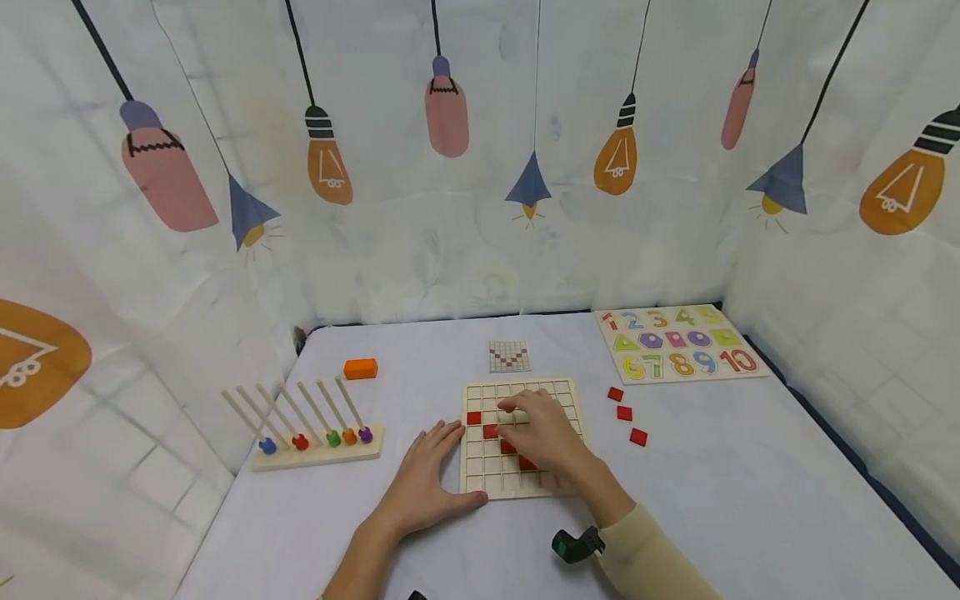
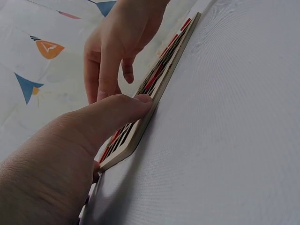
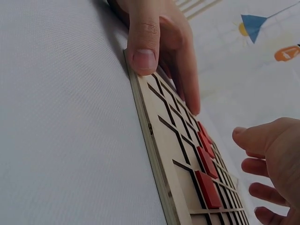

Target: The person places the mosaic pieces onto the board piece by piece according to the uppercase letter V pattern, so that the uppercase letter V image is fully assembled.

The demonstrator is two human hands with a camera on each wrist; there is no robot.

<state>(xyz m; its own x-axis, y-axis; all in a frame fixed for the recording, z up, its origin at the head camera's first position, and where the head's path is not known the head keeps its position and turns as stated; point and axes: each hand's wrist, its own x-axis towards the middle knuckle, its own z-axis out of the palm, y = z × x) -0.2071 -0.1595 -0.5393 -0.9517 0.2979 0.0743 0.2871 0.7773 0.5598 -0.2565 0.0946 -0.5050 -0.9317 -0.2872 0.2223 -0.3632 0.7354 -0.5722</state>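
A square wooden grid board [image 1: 480, 485] lies flat on the table, several red square tiles [image 1: 474, 417] set in its cells along a slanting line. My left hand [image 1: 431, 479] rests against the board's near left corner, fingers along the left side and thumb on the near edge. In the left wrist view the thumb [image 2: 119, 110] lies on the rim. Over the middle of the grid hovers my right hand [image 1: 551, 433], hiding some cells. Its thumb and fingers [image 3: 255, 166] are apart in the right wrist view, with nothing visible between them.
Three loose red tiles [image 1: 624, 413] lie right of the board. Behind it is a small pattern card [image 1: 509, 356]. A number-and-shape puzzle board [image 1: 626, 373] sits at the back right. To the left stand a pegged wooden stand [image 1: 322, 457] with coloured beads and an orange block [image 1: 361, 368].
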